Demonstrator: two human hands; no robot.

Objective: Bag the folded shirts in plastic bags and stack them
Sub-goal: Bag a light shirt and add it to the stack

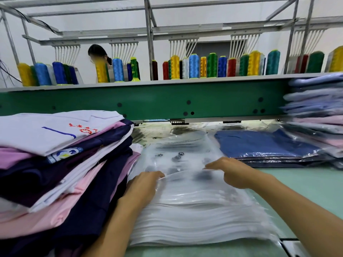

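Here, on the desk (pixel 306 186), shirts (pixel 55 164) pile at lower left, bagged ones (pixel 263 143) lie at right, and bags (pixel 194 210) are stacked at centre. The step looks like taking a bag; next, its mouth needs spreading. The left hand (pixel 143 184) and right hand (pixel 235 173) pinch the top edge of the bags, fingers curled.

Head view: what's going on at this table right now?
A person seems to be taking a bag off the stack of plastic bags. The left hand and right hand pinch the near edge of the top bag, which is raised a little. No shirt is in it yet. Unbagged folded shirts are piled on the left; bagged blue shirts lie on the right.
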